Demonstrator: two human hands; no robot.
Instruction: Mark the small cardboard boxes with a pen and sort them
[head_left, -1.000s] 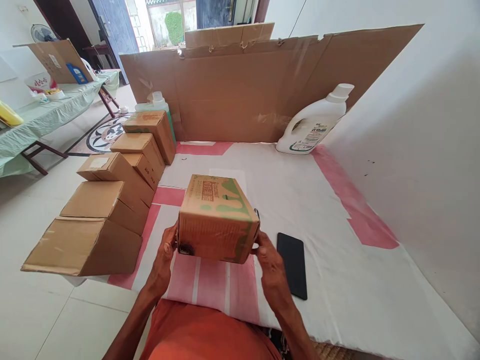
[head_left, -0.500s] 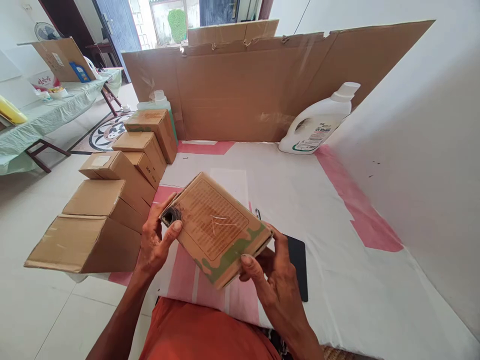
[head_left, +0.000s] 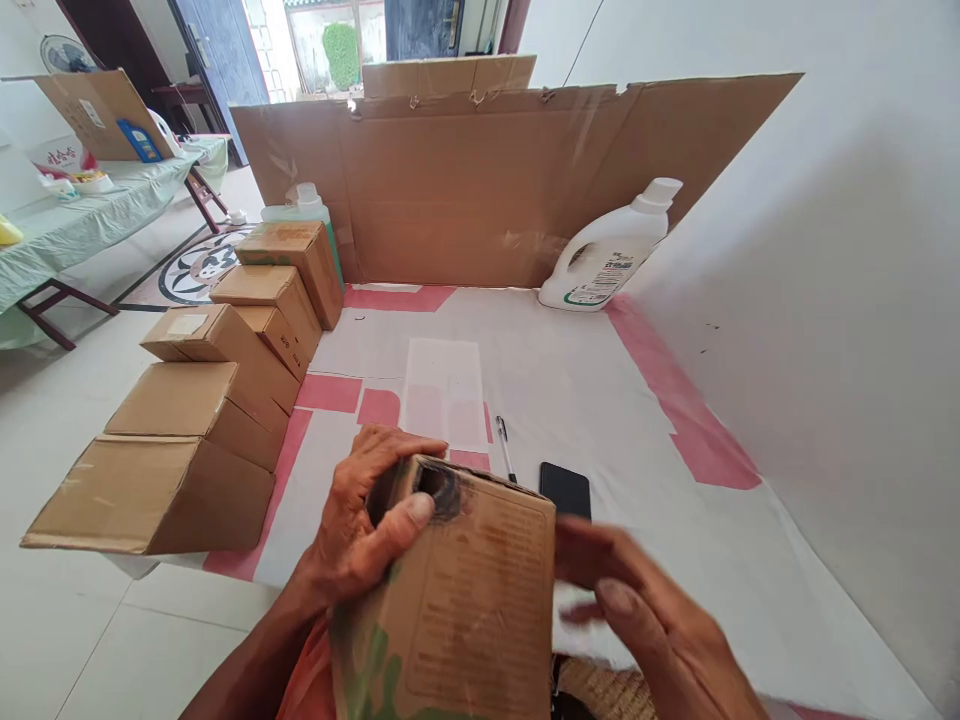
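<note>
The left hand (head_left: 356, 520) clamps the cardboard box (head_left: 472, 610) by its top corner, thumb on the printed face. The right hand (head_left: 664, 615), blurred, has thumb and fingers parted beside the box; contact is unclear. Just beyond those fingers lies a black phone (head_left: 566, 488).

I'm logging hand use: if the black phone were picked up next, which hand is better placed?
Probably the right hand: it looks open and is close to the black phone, while the left hand clasps the green-printed cardboard box by its corner.
</note>
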